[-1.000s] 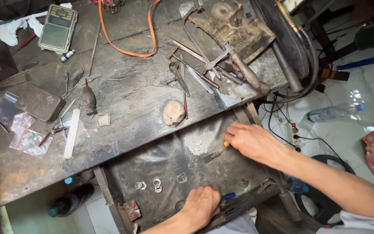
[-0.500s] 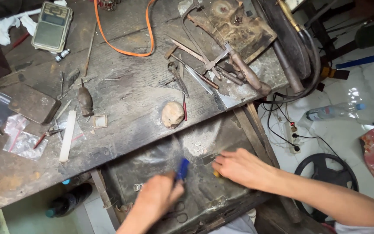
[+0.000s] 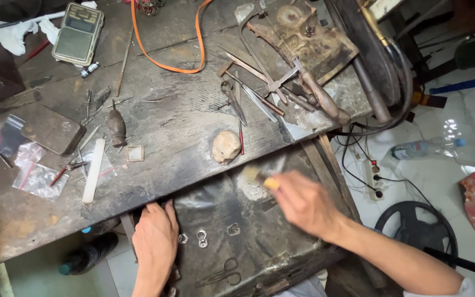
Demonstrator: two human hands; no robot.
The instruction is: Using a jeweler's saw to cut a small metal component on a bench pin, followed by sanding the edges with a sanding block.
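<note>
My right hand is over the back of an open dark drawer and is blurred by motion. It grips a small yellow-handled brush whose pale tip points at the drawer's back. My left hand lies flat on the drawer's left rim with its fingertips at the workbench edge, and it holds nothing. Small metal rings lie on the drawer floor between my hands. A pair of scissors lies near the drawer's front.
The worn workbench carries a pocket scale, an orange cable, a saw frame and pliers, a rounded pale lump, a white stick and plastic bags. A power strip and bottle lie on the floor.
My left hand held a blue object over the drawer's middle; it has moved to the drawer's left rim and the blue object is gone from sight. My right hand keeps brushing.
</note>
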